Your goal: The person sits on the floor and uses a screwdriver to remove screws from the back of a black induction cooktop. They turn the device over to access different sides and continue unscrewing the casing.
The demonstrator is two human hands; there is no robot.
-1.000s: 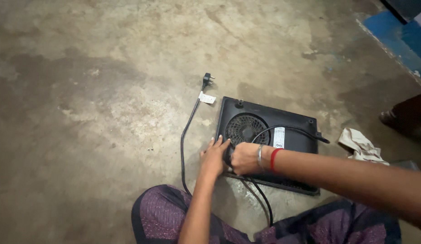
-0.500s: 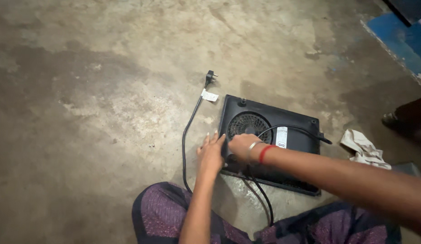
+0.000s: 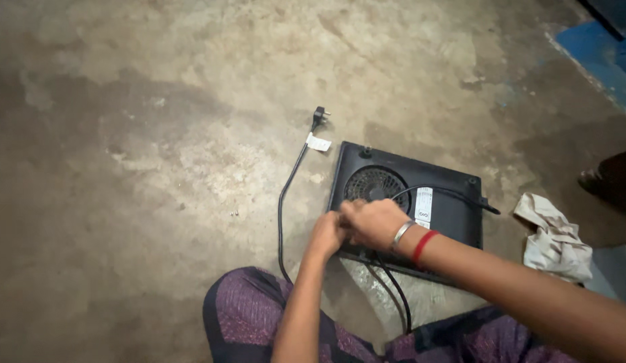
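cooker (image 3: 447, 215): a flat black appliance is laid upside down on the concrete floor (image 3: 158, 134), with its round fan grille (image 3: 375, 185) and a white label (image 3: 424, 205) turned up. it is taken as the landmark for all places below.
left hand (image 3: 325, 232): it is seen at the near left edge of the cooker, fingers curled. it was spread flat on this edge a second ago; now it is drawn together and touches the right hand. what is pinched inside cannot be told.
right hand (image 3: 372, 222): it is closed loosely over the near left corner, just below the grille. it has been moved a little toward the left hand since half a second ago. a metal bangle (image 3: 400, 233) and a red band (image 3: 422, 245) are worn on the wrist. the grip is hidden, so a held thing cannot be told.
cord (image 3: 284, 202): it is run from the right side of the cooker, over the back, under the hands, then left of the cooker up to the plug (image 3: 319, 115), which lies beyond the far left corner. it is not shifted.
meaning of the change: both hands are now gathered on one small spot, so fine work at this corner is judged to be in hand.
cloth (image 3: 552, 235): a crumpled pale rag is lying right of the cooker, apart from it.
screws (image 3: 233, 213): small bright bits are seen well left of the cooker.
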